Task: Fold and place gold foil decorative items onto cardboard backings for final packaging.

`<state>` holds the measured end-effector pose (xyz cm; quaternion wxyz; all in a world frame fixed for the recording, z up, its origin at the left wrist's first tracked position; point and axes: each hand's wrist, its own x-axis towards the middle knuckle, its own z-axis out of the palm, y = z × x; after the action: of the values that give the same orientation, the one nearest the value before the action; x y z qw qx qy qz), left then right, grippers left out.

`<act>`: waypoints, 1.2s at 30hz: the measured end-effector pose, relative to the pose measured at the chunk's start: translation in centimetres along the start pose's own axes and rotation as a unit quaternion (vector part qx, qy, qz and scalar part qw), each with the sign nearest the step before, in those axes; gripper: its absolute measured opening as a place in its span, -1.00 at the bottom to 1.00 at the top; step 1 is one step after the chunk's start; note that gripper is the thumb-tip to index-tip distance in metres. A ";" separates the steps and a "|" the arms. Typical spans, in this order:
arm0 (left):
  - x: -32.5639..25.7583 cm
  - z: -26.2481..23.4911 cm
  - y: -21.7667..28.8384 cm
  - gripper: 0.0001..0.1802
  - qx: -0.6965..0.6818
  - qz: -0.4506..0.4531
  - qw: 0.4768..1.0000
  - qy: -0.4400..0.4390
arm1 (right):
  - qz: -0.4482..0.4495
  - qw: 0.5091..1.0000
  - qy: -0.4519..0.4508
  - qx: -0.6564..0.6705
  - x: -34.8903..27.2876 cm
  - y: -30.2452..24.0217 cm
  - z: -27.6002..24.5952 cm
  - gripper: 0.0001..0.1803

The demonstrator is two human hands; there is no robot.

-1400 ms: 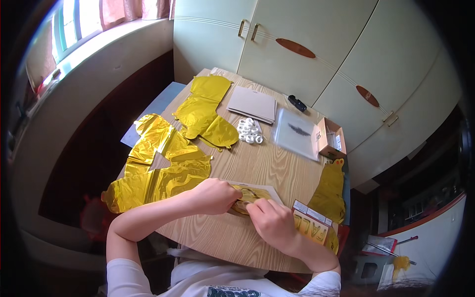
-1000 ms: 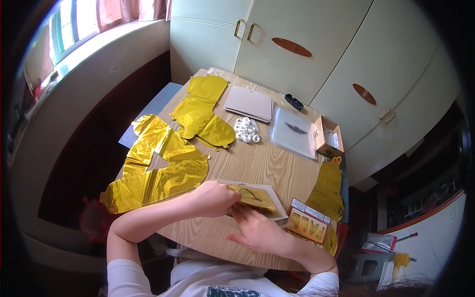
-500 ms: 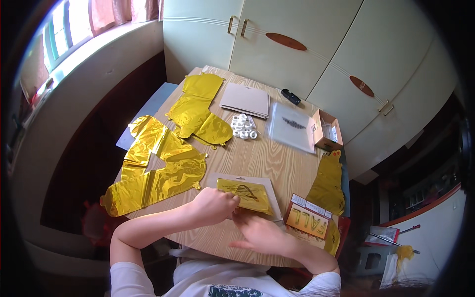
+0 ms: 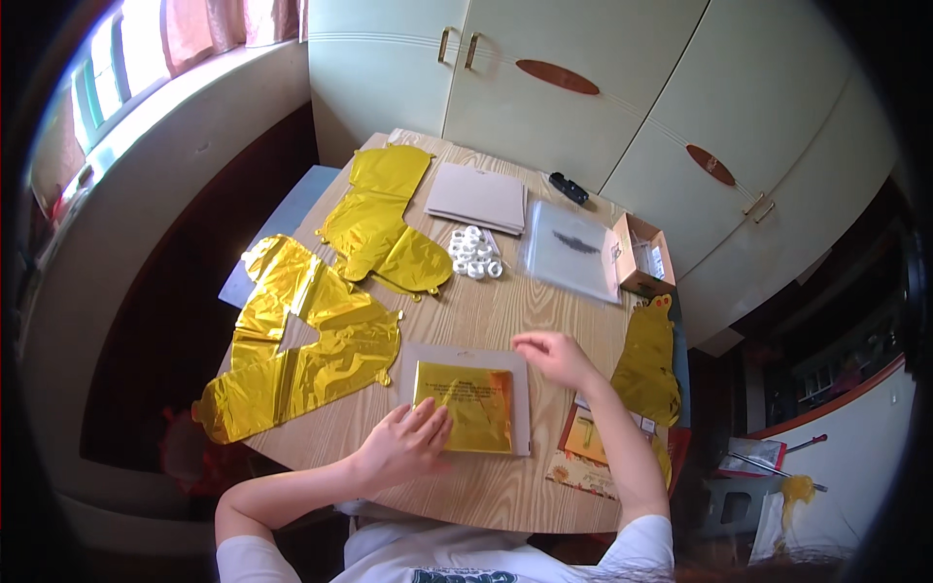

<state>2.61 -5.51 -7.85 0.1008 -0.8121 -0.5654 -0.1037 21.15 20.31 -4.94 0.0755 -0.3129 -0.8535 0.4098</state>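
Note:
A folded gold foil balloon (image 4: 476, 413) lies flat on a grey cardboard sheet (image 4: 518, 398) at the table's near edge. Dark print shows on the foil's upper half, and a hang hole is cut in the sheet's far edge. My left hand (image 4: 406, 442) rests its spread fingers on the balloon's left side. Just past the sheet's far right corner hovers my right hand (image 4: 556, 358), its fingers loosely bent and pointing left, with nothing visible in them. Below my right forearm, partly hidden by it, sits an orange and cream printed card (image 4: 583, 468).
Unfolded gold foil balloons (image 4: 321, 340) spread over the table's left side; another (image 4: 648, 360) hangs at the right edge. Farther back are stacked grey cardboard sheets (image 4: 476, 194), several white rings (image 4: 474, 255), clear plastic bags (image 4: 573, 253), an open box (image 4: 643, 255) and a black object (image 4: 569, 188).
The gold foil balloon now lies flat and squared on the cardboard sheet. My hands have parted: the left moved slightly left and nearer, the right moved away and to the right.

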 end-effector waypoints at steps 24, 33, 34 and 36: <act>5.4 5.0 -1.1 -0.18 -0.117 0.022 0.985 -0.125 | 0.164 0.934 0.150 -0.278 24.6 3.3 -0.7 -0.65; 5.5 5.2 -1.5 0.06 -0.141 0.035 0.984 -0.104 | 0.046 0.930 0.208 -0.298 8.5 0.3 -3.2 -0.83; 5.6 5.2 -1.6 0.12 -0.136 0.036 0.984 -0.108 | 0.014 0.939 0.227 -0.257 4.5 0.4 -2.2 -0.84; 5.9 5.4 -1.4 0.09 -0.141 0.040 0.984 -0.105 | 0.055 0.970 0.185 -0.148 -4.1 -0.5 -0.1 -0.87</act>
<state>3.55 1.74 -11.29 -0.0703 -0.8467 -0.5194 -0.0918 24.26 17.73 -3.97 0.1622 -0.4374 -0.8573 0.2178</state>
